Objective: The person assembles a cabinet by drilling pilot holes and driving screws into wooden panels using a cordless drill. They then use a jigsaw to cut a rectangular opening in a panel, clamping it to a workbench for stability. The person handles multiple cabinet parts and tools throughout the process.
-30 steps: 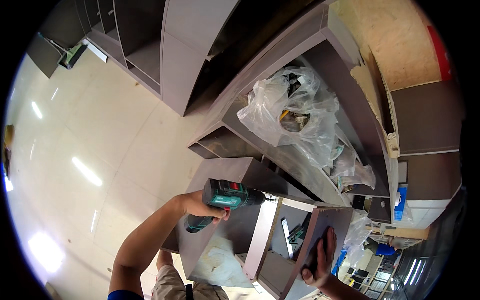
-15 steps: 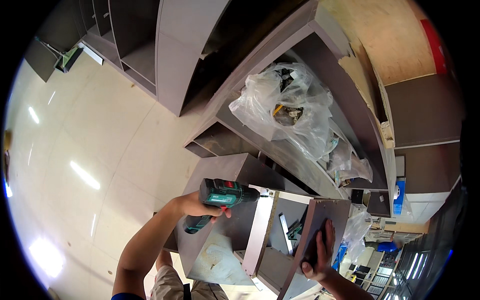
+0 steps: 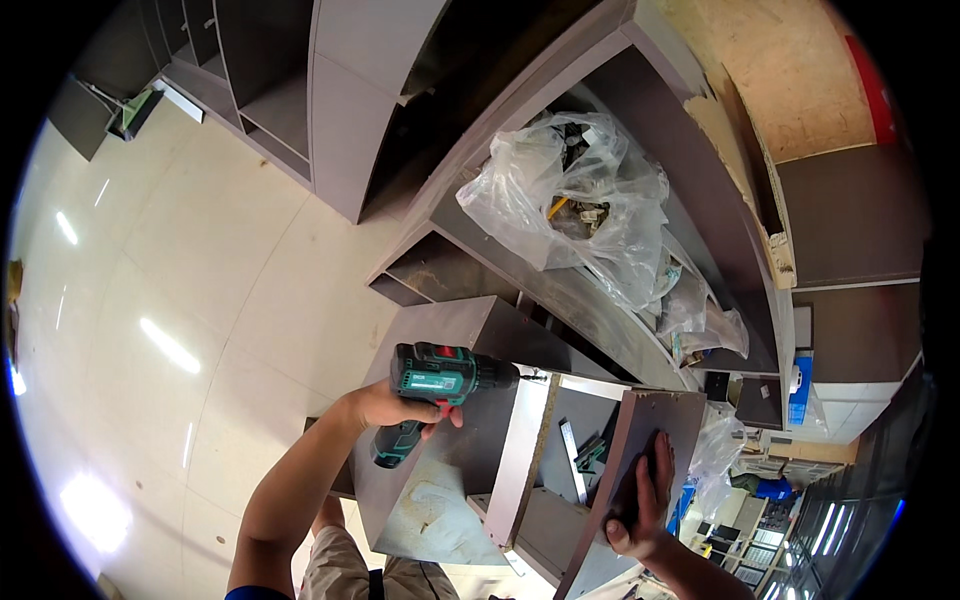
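My left hand (image 3: 383, 405) is wrapped round the grip of a green and black cordless drill (image 3: 436, 370). Its thin bit (image 3: 532, 377) points right, at the far end of a white-faced board (image 3: 522, 440) in a small grey cabinet. Whether the bit touches the board I cannot tell. My right hand (image 3: 645, 500) lies flat, fingers stretched, against the outer face of the cabinet's brown end panel (image 3: 610, 470). Between board and panel, a white metal strip (image 3: 573, 460) and some dark green pieces (image 3: 591, 455) rest inside the compartment.
Beyond the small cabinet lies a large grey cabinet frame (image 3: 480, 255) holding clear plastic bags (image 3: 560, 200) of small hardware. A torn board edge (image 3: 745, 170) juts up on its right. Tall cabinets (image 3: 355, 100) stand far left, near a broom and dustpan (image 3: 130, 112) on the tiled floor (image 3: 200, 270).
The drill has shifted slightly left and away from me, and more of its bit now shows by the board. My right hand keeps its place on the panel.
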Available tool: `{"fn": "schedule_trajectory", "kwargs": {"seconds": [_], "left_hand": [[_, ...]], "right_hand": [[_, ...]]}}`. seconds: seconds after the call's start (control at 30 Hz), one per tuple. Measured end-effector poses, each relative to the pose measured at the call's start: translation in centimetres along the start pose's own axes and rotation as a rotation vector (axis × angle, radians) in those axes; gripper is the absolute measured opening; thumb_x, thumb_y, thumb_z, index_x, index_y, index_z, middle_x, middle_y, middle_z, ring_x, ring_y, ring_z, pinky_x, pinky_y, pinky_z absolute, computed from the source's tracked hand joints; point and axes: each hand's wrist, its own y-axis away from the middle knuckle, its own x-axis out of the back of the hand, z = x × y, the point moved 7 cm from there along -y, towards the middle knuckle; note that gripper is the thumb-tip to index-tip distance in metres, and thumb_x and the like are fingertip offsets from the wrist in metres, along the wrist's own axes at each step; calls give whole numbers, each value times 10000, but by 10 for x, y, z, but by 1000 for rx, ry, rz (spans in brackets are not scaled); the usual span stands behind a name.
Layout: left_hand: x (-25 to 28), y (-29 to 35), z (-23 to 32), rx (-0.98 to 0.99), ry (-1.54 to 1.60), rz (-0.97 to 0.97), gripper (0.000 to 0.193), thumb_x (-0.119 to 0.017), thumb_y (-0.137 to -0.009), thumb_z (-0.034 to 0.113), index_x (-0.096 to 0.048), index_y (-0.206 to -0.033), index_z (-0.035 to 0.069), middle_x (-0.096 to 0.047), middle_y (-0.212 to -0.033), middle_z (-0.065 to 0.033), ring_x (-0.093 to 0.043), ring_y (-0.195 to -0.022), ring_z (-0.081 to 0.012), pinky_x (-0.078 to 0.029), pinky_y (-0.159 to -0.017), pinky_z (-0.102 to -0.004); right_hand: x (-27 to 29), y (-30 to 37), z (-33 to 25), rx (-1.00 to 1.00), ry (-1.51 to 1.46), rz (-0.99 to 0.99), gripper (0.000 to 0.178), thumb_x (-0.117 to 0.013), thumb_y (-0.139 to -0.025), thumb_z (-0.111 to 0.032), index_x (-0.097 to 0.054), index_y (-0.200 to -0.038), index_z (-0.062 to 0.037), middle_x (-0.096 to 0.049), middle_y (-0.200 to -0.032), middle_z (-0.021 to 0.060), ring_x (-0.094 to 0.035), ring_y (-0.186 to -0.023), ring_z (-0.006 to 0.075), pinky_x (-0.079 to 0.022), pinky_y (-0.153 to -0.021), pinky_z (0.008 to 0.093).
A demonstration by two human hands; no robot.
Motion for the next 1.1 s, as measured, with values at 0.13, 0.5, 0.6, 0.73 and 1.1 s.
{"fn": "schedule_trajectory", "kwargs": {"seconds": [0.13, 0.5, 0.6, 0.73, 1.1], "left_hand": [[2, -2, -2, 8, 4, 3, 250, -683, -824, 21, -620, -1065, 38, -710, -1084, -171, -635, -692, -186, -539, -696, -346], [1, -4, -12, -33, 0, -13, 171, -660, -872, 11, -610, -1035, 30, -705, -1055, -168, -642, -678, -181, -539, -671, -345], [1, -2, -9, -36, 19, -16, 177, -665, -872, 21, -613, -1041, 29, -706, -1062, -165, -640, -680, -181, -538, -673, -345], [4, -1, -14, -29, 30, -57, 297, -677, -878, 68, -600, -1165, 54, -707, -1087, -121, -635, -705, -157, -538, -687, -331], [8, -7, -22, 4, 74, -81, 345, -657, -847, 65, -599, -1187, 49, -700, -1097, -128, -627, -704, -156, -535, -689, -323]], "right_hand": [[0, 0, 1, 9, -5, 7, 828, -422, -957, -587, -366, -1516, 21, -280, -1507, 443, -319, -1403, 585, -215, -1136, 663], [0, 1, 3, -7, -11, -10, 841, -437, -945, -590, -373, -1509, 30, -285, -1492, 461, -328, -1387, 603, -216, -1133, 670], [0, 0, 3, -2, -11, -10, 845, -436, -946, -593, -373, -1507, 35, -284, -1491, 464, -325, -1387, 606, -214, -1136, 667], [-1, 1, 2, 6, -11, -8, 846, -434, -948, -592, -376, -1498, 49, -280, -1486, 473, -323, -1387, 607, -210, -1138, 667], [-1, 0, 3, -12, -20, -10, 846, -431, -951, -596, -380, -1493, 51, -276, -1483, 481, -312, -1392, 609, -208, -1136, 670]]}}
